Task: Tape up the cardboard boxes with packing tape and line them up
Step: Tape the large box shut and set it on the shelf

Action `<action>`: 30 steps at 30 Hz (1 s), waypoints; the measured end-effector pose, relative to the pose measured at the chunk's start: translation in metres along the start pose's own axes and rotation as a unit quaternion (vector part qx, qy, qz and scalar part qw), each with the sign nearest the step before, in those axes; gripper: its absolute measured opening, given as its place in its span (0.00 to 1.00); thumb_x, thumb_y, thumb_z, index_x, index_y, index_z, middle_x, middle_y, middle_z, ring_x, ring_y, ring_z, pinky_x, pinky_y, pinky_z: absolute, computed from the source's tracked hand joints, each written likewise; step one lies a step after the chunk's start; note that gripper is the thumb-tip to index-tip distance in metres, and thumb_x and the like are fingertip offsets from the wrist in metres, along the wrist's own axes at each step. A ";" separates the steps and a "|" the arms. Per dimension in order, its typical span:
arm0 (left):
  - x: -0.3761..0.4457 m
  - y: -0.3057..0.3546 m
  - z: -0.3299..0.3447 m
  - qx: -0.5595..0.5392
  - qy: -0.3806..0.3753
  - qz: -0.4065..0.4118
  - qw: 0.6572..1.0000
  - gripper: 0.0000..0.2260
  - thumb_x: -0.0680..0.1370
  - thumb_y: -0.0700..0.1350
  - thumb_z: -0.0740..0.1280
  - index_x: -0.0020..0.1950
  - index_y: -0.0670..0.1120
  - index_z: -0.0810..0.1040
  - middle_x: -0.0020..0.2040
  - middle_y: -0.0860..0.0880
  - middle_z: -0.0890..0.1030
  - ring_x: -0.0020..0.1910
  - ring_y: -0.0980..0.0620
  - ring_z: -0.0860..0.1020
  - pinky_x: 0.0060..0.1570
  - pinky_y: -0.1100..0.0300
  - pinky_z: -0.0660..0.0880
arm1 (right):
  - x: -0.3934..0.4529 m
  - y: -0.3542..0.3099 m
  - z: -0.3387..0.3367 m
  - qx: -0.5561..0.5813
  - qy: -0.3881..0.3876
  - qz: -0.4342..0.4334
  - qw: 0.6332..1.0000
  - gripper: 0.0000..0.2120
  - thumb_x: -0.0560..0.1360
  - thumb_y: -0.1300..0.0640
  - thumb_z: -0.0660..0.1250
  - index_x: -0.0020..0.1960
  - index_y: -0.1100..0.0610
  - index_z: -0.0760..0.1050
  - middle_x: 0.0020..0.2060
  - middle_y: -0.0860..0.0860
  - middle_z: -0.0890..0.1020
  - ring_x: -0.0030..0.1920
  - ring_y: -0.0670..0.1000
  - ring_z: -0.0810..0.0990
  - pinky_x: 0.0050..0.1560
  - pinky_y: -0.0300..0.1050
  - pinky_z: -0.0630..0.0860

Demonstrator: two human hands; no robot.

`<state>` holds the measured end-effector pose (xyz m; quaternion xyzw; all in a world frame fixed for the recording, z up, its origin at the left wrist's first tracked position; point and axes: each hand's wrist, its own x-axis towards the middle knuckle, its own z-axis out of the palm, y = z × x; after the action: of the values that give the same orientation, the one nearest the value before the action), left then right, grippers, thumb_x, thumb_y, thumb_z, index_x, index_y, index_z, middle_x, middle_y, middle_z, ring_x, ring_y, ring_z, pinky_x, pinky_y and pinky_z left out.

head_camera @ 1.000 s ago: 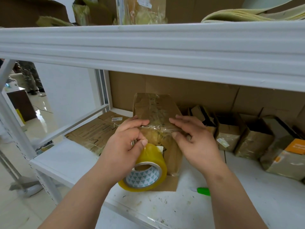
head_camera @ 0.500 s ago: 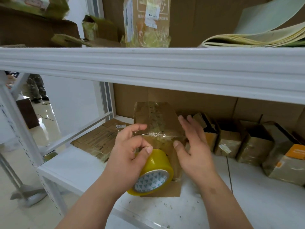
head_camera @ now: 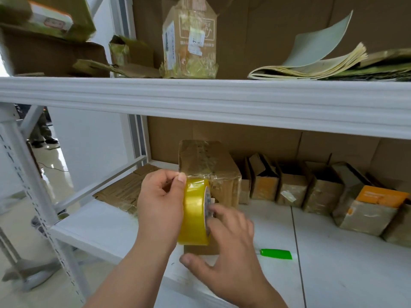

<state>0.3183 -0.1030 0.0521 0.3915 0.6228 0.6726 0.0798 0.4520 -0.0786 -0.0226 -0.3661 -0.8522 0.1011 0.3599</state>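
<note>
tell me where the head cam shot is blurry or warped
Head view: right hand motion-blurred, especially its fingers at the tape roll; top-left boxes smeared; wide-angle lens bows the shelf edge; floor shows glare.

Storeroom or packing area — white metal shelving (head_camera: 200, 101) crowded with taped cardboard boxes (head_camera: 320, 187).

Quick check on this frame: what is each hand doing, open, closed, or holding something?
Left hand: grips the yellow tape roll.
Right hand: open, fingers spread beside the roll, in front of the cardboard box; holds nothing.
</note>
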 end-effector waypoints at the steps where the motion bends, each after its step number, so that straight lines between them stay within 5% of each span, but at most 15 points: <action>1: -0.002 0.004 0.000 -0.018 0.003 -0.025 1.000 0.07 0.79 0.47 0.68 0.42 0.54 0.79 0.48 0.51 0.80 0.46 0.56 0.78 0.49 0.56 0.75 | -0.002 -0.001 0.002 -0.010 -0.017 -0.001 1.000 0.32 0.69 0.25 0.55 0.63 0.44 0.74 0.68 0.37 0.67 0.72 0.40 0.56 0.70 0.50 0.56; 4: -0.008 0.012 -0.003 -0.060 0.005 -0.060 0.996 0.06 0.79 0.47 0.68 0.42 0.52 0.80 0.44 0.51 0.81 0.43 0.54 0.79 0.45 0.57 0.76 | -0.006 -0.004 -0.006 0.025 -0.028 0.011 0.999 0.29 0.72 0.27 0.52 0.61 0.44 0.75 0.63 0.29 0.70 0.71 0.29 0.47 0.70 0.47 0.50; 7: -0.009 0.009 -0.009 -0.121 0.014 -0.109 0.987 0.08 0.79 0.44 0.69 0.40 0.50 0.81 0.39 0.50 0.82 0.40 0.52 0.78 0.43 0.55 0.76 | -0.009 -0.005 -0.024 0.076 -0.036 0.020 0.996 0.32 0.68 0.24 0.51 0.55 0.46 0.76 0.57 0.22 0.63 0.66 0.22 0.46 0.64 0.39 0.52; 11: -0.016 0.005 -0.016 -0.177 0.004 -0.156 0.972 0.13 0.80 0.42 0.68 0.36 0.52 0.81 0.37 0.49 0.81 0.42 0.47 0.77 0.49 0.48 0.75 | -0.016 -0.005 -0.041 0.159 -0.051 0.063 0.984 0.33 0.63 0.18 0.52 0.47 0.45 0.72 0.45 0.37 0.74 0.59 0.35 0.62 0.56 0.41 0.67; 16: -0.015 0.015 -0.027 -0.277 0.010 -0.196 0.941 0.10 0.81 0.42 0.65 0.41 0.51 0.76 0.37 0.52 0.83 0.40 0.52 0.78 0.44 0.57 0.72 | -0.022 0.010 -0.053 0.147 -0.036 0.095 0.984 0.32 0.61 0.17 0.54 0.42 0.46 0.70 0.35 0.46 0.74 0.48 0.44 0.71 0.39 0.41 0.66; 21: -0.016 0.012 -0.028 -0.332 -0.005 -0.211 0.919 0.05 0.79 0.38 0.68 0.45 0.45 0.82 0.39 0.47 0.84 0.36 0.53 0.80 0.34 0.65 0.76 | -0.018 0.009 -0.068 0.208 0.013 0.135 0.969 0.26 0.61 0.27 0.61 0.38 0.50 0.74 0.30 0.42 0.76 0.30 0.41 0.72 0.31 0.34 0.68; 27: -0.003 0.005 -0.026 -0.365 0.006 -0.195 0.910 0.15 0.76 0.33 0.69 0.59 0.47 0.81 0.40 0.45 0.85 0.38 0.52 0.80 0.46 0.60 0.78 | -0.001 0.011 -0.084 0.198 0.018 0.109 0.974 0.21 0.62 0.30 0.66 0.40 0.47 0.75 0.32 0.45 0.77 0.31 0.43 0.74 0.30 0.44 0.74; 30: 0.008 0.005 -0.023 -0.358 -0.021 -0.210 0.910 0.06 0.77 0.36 0.68 0.51 0.45 0.82 0.38 0.45 0.84 0.34 0.52 0.79 0.36 0.63 0.75 | 0.010 0.012 -0.094 0.177 0.033 0.088 0.980 0.18 0.64 0.37 0.70 0.38 0.52 0.75 0.31 0.45 0.76 0.32 0.42 0.74 0.30 0.36 0.70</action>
<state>0.3000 -0.1167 0.0619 0.2110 0.4062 0.8096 0.3674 0.5182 -0.0721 0.0449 -0.3739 -0.7727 0.2692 0.4366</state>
